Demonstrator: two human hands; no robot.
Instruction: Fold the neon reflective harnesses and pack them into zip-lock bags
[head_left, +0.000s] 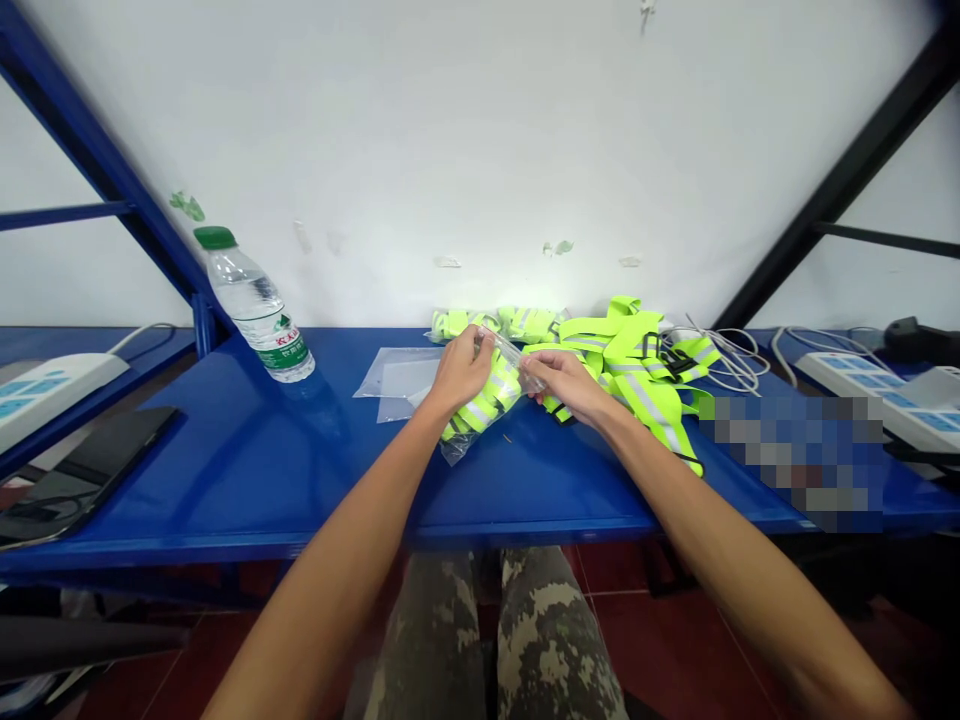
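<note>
We pinch the clear plastic bag point(501, 386) with left hand point(463, 370) and right hand point(568, 381); loose reflective straps point(643, 375) at its 3 o'clock.

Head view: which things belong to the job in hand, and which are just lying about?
Seem part of the job:
clear plastic bag of reflective straps, held by left hand and right hand
loose reflective straps
flat clear bags
bundled straps by the wall

Seem just lying about:
water bottle
white cable
white power strips
</note>
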